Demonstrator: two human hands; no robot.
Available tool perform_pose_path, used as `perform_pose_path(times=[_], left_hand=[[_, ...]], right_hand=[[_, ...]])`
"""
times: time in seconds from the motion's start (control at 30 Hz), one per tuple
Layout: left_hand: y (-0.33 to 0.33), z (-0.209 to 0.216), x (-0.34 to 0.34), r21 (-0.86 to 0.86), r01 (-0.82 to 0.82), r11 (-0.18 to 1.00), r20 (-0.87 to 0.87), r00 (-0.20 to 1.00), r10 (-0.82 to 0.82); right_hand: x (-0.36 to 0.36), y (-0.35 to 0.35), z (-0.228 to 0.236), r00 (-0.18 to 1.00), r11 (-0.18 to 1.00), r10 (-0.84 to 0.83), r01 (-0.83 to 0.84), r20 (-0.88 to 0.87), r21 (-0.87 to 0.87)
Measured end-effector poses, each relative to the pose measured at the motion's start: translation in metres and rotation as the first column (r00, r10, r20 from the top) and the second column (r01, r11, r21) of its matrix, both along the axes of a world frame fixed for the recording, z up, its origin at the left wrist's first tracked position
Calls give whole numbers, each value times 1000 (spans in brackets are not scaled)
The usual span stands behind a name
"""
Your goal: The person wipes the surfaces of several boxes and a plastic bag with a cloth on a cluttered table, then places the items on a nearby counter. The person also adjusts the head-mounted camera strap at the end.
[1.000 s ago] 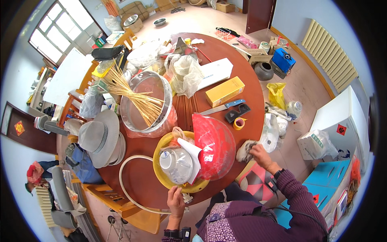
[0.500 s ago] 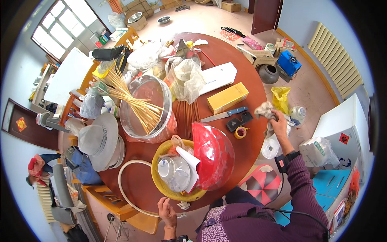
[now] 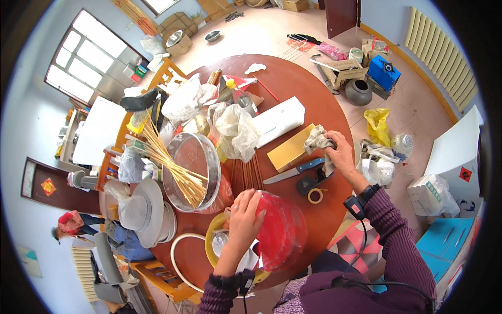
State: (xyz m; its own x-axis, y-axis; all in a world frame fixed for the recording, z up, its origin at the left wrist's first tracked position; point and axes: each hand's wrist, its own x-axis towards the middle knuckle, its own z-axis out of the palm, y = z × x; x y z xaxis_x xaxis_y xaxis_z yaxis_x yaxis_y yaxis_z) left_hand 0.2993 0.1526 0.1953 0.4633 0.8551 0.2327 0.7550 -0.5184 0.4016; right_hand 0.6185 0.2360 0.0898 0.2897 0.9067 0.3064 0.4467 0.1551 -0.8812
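My right hand (image 3: pixel 342 156) is closed on a crumpled grey cloth (image 3: pixel 317 140) beside the yellow box (image 3: pixel 290 149). Below the cloth lie a blue-handled knife (image 3: pixel 293 171), a small black gadget (image 3: pixel 307 184) and a roll of yellow tape (image 3: pixel 315 196). Above the yellow basket (image 3: pixel 214 230) hovers my left hand (image 3: pixel 246 217), its fingers loosely apart and nothing visible in them. Whether it touches the red, plastic-wrapped rounded object (image 3: pixel 282 230) next to it, I cannot tell. My left hand and forearm partly hide the basket and the clear plastic container in it.
Thin bamboo sticks (image 3: pixel 180 172) lie across a large clear round tub (image 3: pixel 209 157). Plastic bags (image 3: pixel 232 128) and a long white box (image 3: pixel 282 121) stand farther back on the round table (image 3: pixel 329 110). Hats (image 3: pixel 149 209) are stacked at left, beside a white hoop (image 3: pixel 175 256).
My right hand has brought the cloth leftward from beyond the table edge to the yellow box. My left hand has risen from the table's near edge to above the basket. The view has shifted slightly.
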Motion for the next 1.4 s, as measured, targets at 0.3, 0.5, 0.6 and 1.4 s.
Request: perform_pose_path(times=[0.3, 0.5, 0.6, 1.4], left_hand=[[107, -74, 28, -276, -114, 954, -248, 968, 44], [145, -93, 47, -285, -114, 952, -308, 951, 22], [154, -105, 72, -300, -32, 954, -326, 943, -70], [107, -13, 108, -676, 582, 452, 733, 474, 488]], right_hand=[[-85, 46, -54, 849, 983, 109, -169, 517, 69], [-56, 28, -40, 831, 907, 384, -420, 403, 1], [-1, 9, -31, 946, 952, 301, -306, 118, 28], [71, -133, 51, 316, 997, 55, 34, -947, 70]])
